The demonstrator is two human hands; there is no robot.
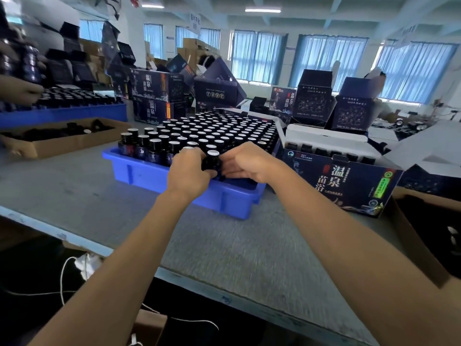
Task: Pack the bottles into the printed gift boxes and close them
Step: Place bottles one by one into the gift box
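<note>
head view, near to far. 2 bare forearms reach across the grey table point(224, 245) to the near side of a blue tray point(139, 171). 1 dark bottle point(212, 162) with a silver cap stands upright between the 2 hands, over the tray's near right part; its base is hidden.

left hand point(189, 172): the fingers are curled, the thumb lies against the bottle's lower left side, and the hand grips the bottle. its upper fingers point(192, 152) fold over the caps just beside it.

right hand point(247, 163): the fingers lie nearly straight and close together, their tips touching the bottle's lower right side. whether they wrap behind it cannot be told.

beyond the hands the tray holds many rows of like bottles point(199, 131), caps up and packed close. just beside the tray's right end sits an open gift box point(344, 181), dark blue and printed, with white flaps raised and a row of bottles point(324, 151) standing inside.

a cardboard box point(62, 143) with dark contents lies left of the tray, and a second carton point(424, 233) lies at the right edge. farther back are 2 closed gift boxes point(157, 86), stacked, and upright open boxes point(314, 98).

at far left another person's hand point(22, 91) is above a second blue tray point(62, 114). windows with blue curtains point(257, 56) line the rear wall.
</note>
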